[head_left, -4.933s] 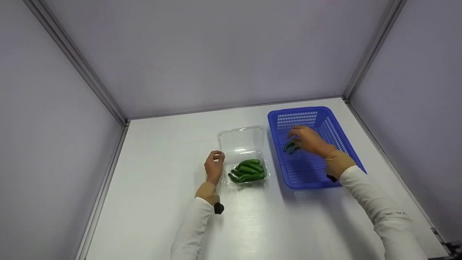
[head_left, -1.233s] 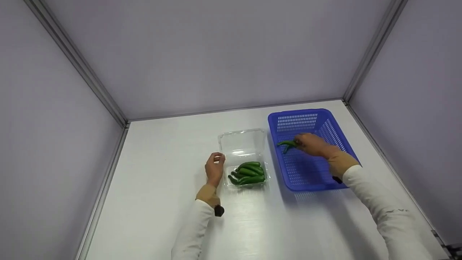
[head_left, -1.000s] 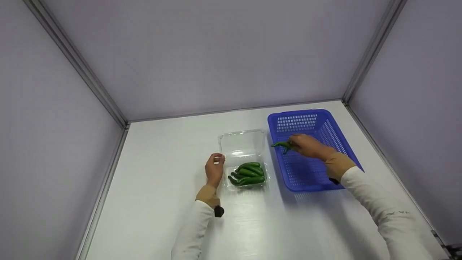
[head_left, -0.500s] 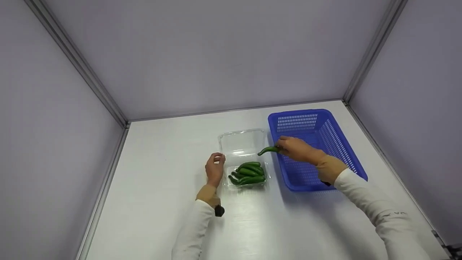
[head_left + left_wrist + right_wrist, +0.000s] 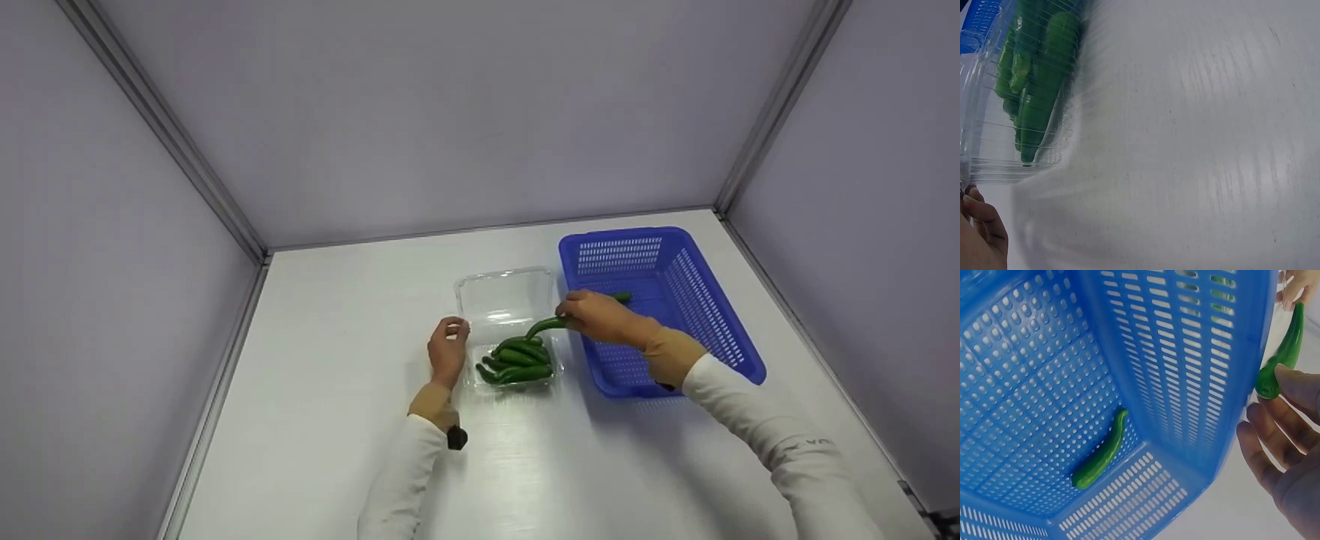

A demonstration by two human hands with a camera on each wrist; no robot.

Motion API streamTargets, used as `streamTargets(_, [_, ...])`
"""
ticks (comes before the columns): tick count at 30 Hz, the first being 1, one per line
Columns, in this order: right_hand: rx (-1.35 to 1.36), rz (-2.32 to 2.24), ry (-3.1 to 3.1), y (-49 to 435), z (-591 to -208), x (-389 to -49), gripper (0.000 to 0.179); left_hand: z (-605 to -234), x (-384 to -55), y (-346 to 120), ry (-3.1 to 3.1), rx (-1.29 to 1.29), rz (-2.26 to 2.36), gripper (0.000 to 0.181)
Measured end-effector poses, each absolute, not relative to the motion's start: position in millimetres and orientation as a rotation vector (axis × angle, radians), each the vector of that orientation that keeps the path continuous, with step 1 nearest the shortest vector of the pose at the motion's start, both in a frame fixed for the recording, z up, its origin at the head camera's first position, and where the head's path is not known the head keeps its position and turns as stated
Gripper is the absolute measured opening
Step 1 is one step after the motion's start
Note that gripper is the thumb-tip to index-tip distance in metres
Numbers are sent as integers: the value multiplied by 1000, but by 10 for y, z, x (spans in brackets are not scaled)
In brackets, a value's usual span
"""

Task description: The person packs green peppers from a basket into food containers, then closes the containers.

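Observation:
My right hand (image 5: 596, 316) pinches a green chili pepper (image 5: 546, 325) by its thick end between thumb and finger. The pepper's thin tip reaches over the back right of the clear plastic clamshell box (image 5: 504, 294), which stands with its lid raised. Several green peppers (image 5: 517, 358) lie side by side inside that box. At the box's left edge, my left hand (image 5: 448, 352) pinches the rim; the left wrist view shows its curled fingers (image 5: 985, 216) there. One more pepper (image 5: 1100, 453) lies on the floor of the blue basket (image 5: 1050, 382), mostly covered by my right hand in the head view.
The blue basket's perforated side wall (image 5: 1171, 332) rises close to the right of the box. Beneath everything is a white table (image 5: 337, 337). Grey panels (image 5: 480, 112) enclose it at the back and on both sides.
My right hand has lifted a pepper from the basket and carried it left over the basket's rim to the box. The left hand has stayed on the box's edge.

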State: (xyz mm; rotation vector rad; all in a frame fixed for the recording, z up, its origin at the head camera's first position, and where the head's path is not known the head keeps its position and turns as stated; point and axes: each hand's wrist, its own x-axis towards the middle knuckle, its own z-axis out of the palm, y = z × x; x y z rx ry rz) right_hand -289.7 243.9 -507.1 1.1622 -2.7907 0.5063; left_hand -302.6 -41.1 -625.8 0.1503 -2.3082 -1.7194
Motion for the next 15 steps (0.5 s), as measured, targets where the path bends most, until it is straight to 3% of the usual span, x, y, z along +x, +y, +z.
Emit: streamTargets(15, [1332, 344, -2835, 2131, -5182, -2836, 17, -6238, -2989, -391, -2284, 120, -1731, 9])
